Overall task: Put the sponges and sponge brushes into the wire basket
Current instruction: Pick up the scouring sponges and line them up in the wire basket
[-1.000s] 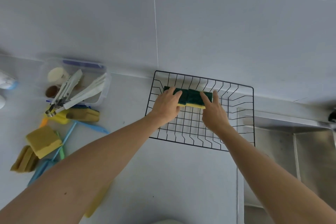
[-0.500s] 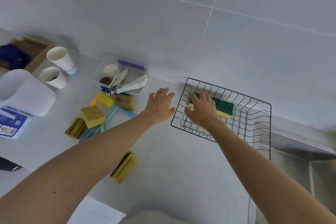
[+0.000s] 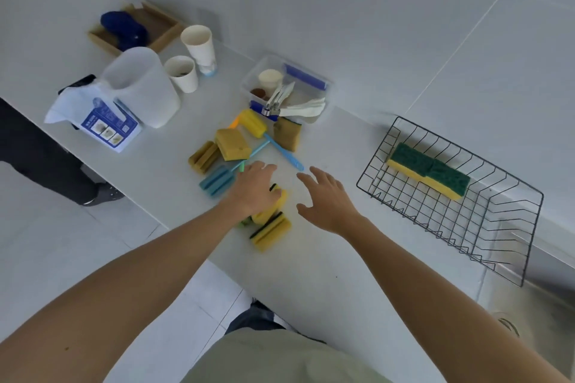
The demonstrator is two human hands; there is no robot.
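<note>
The black wire basket (image 3: pixel 451 229) sits on the counter at the right, with two green-topped yellow sponges (image 3: pixel 429 176) lying end to end inside it. My left hand (image 3: pixel 253 188) rests palm down over a yellow sponge with a dark pad (image 3: pixel 279 197), fingers loosely stretched. A second such sponge (image 3: pixel 270 232) lies just in front of it. My right hand (image 3: pixel 326 199) hovers beside them, open and holding nothing. Behind lie a blue sponge brush (image 3: pixel 217 180), a yellow sponge brush (image 3: pixel 253 123), a yellow-brown sponge (image 3: pixel 231 143), olive sponges (image 3: pixel 203 157) and a brown sponge (image 3: pixel 287 132).
A clear plastic box (image 3: pixel 311 81) holding tongs stands behind the pile. Two paper cups (image 3: pixel 199 47), a white jug (image 3: pixel 143 87) and a wooden tray (image 3: pixel 161 31) are at the back left. The steel sink (image 3: pixel 513 320) lies right of the basket. The counter's front edge runs close below my hands.
Both hands have left the basket and swung left to the sponge pile. The two green-topped sponges stay in the basket. My view has turned left too.
</note>
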